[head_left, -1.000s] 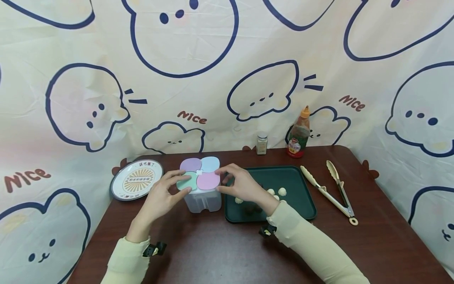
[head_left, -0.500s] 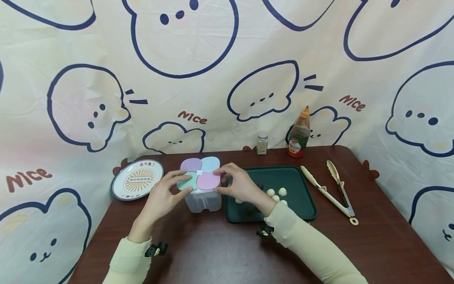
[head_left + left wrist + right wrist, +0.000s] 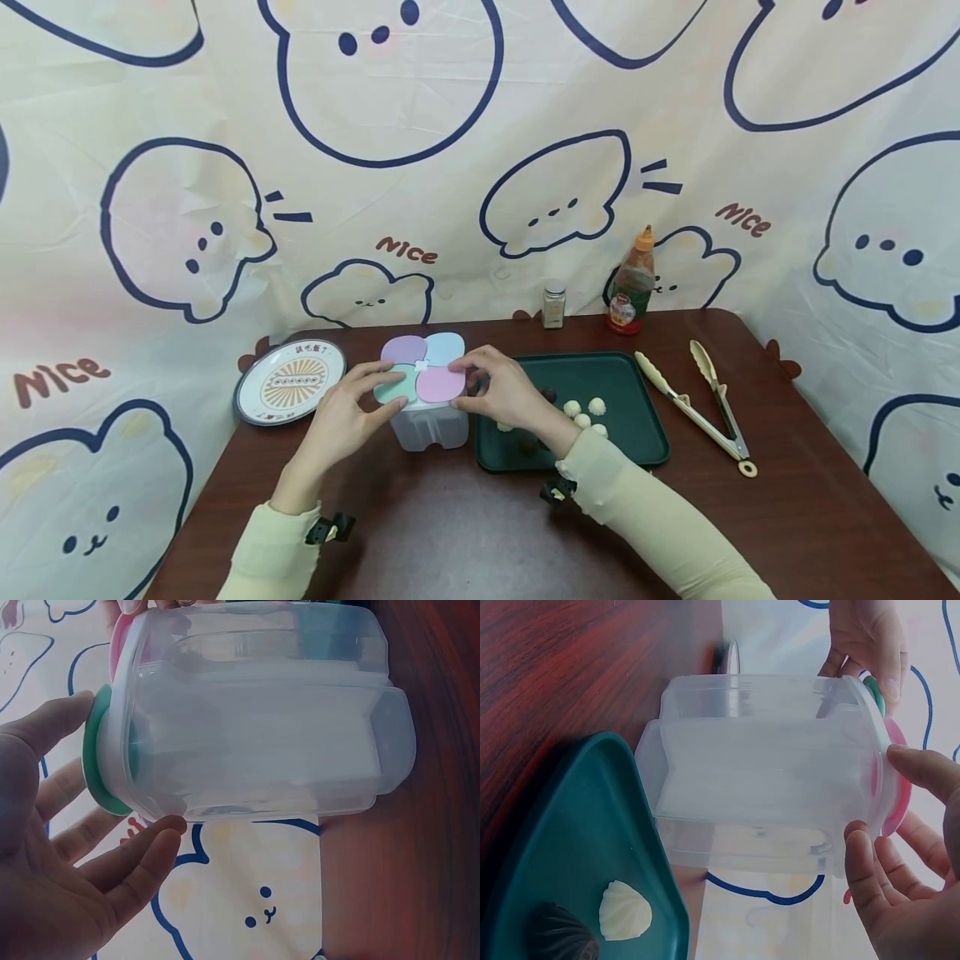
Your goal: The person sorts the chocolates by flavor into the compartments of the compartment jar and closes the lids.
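A clear plastic storage container [image 3: 429,429] stands upright on the table, its top covered by purple, blue, green and pink petal-shaped lids. My left hand [image 3: 348,410] holds the rim at the left, with the thumb against the green lid [image 3: 96,754] in the left wrist view. Opposite it, my right hand [image 3: 508,392] grips the rim beside the pink lid [image 3: 441,384]. In the right wrist view, thumb and fingers lie on either side of that corner. The container's wall [image 3: 757,765] looks see-through, with no contents visible.
A dark green tray [image 3: 645,417] with several ribbed white pieces [image 3: 625,910] and dark pieces [image 3: 559,934] sits right of the container, partly under my right forearm. Tongs [image 3: 693,408] lie farther right. A plate [image 3: 288,383] is at left; a small jar [image 3: 553,306] and sauce bottle [image 3: 632,287] stand behind.
My right wrist has shifted very slightly to the left. Both hands keep their places on the container, which has not visibly moved.
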`<state>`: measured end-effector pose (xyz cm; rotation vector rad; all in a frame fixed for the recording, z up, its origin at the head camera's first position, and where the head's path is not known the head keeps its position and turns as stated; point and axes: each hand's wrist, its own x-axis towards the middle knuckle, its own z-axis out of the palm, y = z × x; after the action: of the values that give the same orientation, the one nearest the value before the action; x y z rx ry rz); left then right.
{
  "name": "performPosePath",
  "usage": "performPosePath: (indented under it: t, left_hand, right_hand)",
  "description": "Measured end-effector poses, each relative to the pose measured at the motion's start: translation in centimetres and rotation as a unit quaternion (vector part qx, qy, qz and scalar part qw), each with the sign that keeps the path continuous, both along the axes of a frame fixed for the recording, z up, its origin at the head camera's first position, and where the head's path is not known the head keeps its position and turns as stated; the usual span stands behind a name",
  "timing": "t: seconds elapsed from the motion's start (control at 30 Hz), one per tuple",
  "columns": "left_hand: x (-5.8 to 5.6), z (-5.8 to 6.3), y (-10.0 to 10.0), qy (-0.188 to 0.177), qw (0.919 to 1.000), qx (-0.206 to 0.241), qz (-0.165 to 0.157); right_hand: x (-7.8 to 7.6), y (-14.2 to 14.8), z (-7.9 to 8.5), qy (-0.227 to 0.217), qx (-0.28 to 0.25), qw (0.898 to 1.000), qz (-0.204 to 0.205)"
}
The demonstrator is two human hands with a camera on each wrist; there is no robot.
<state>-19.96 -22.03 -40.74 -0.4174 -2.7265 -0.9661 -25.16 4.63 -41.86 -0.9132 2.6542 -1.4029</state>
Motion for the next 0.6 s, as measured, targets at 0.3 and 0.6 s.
performPosePath:
  t: [0.3,0.6]
  left_hand:
    - [-0.04,-0.07,-0.01,-0.005,1.0000,0.005,0.002]
    - [-0.07,-0.07,0.03,-0.002,1.0000,0.002,0.003]
  right_hand:
    - [0.13,0.01,0.23,-0.004,0.004,1.000,-0.011]
    - [0.14,0.05,0.35,-0.003,0.004,1.000,-0.021]
